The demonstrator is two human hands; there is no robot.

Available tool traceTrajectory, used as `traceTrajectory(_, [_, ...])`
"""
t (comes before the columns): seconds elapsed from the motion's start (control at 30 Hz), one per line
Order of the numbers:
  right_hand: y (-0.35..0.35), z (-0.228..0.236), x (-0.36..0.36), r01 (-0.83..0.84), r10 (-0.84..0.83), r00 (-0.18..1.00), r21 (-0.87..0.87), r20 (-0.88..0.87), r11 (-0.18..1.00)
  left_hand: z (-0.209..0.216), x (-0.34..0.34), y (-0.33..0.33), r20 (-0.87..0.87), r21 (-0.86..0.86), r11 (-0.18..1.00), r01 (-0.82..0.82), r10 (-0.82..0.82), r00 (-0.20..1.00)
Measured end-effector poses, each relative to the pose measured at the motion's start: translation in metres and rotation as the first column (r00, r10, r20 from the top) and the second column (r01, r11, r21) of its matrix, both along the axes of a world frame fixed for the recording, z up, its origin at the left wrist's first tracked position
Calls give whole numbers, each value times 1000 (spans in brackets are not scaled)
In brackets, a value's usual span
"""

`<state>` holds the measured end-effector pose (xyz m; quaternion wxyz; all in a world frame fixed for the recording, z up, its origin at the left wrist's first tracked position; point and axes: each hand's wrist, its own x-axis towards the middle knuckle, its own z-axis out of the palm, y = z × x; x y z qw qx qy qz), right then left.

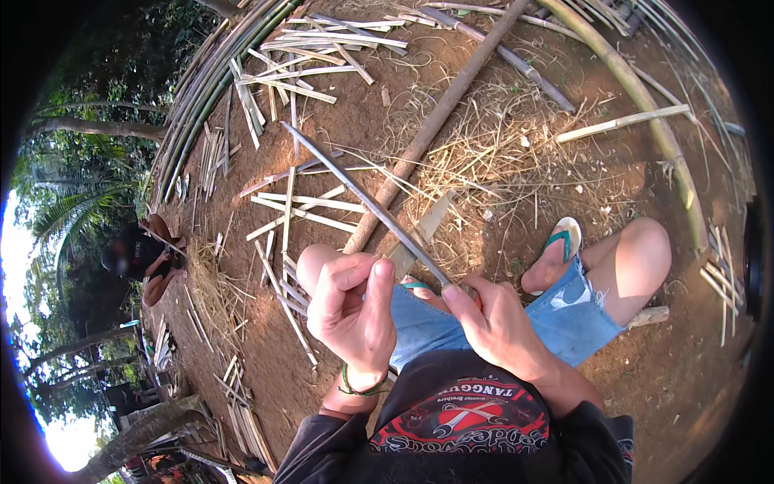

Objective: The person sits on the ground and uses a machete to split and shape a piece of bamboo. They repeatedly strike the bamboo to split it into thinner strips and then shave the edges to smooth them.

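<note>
- I see the right hand [493, 323] closed around the near end of a long grey rod [367, 202] that slants up and leftward.
- The left hand [352, 310] is curled just beside it; I can't tell whether it pinches anything.
- Past the knees, a brown pole [441, 117] lies near pale strips [310, 201].
- Farther left, I see another person [141, 254].

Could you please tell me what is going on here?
The person's right hand grips the near end of a long grey tool. The left hand is raised beside it with curled fingers; whether it holds anything is unclear. Pale strips lie scattered on the ground, along with a brown pole.
</note>
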<state>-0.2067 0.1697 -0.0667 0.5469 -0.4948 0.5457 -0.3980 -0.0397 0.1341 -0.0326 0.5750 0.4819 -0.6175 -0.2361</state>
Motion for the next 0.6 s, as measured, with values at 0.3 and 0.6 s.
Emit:
traceTrajectory(0.3, [-5, -7, -13, -30, -3, 985, 188, 175, 982, -6, -7, 5, 42, -45, 999, -8, 10, 999])
traceTrajectory(0.6, [2, -18, 0, 25, -25, 999, 12, 19, 1000, -5, -12, -3, -58, -53, 998, -43, 40, 997])
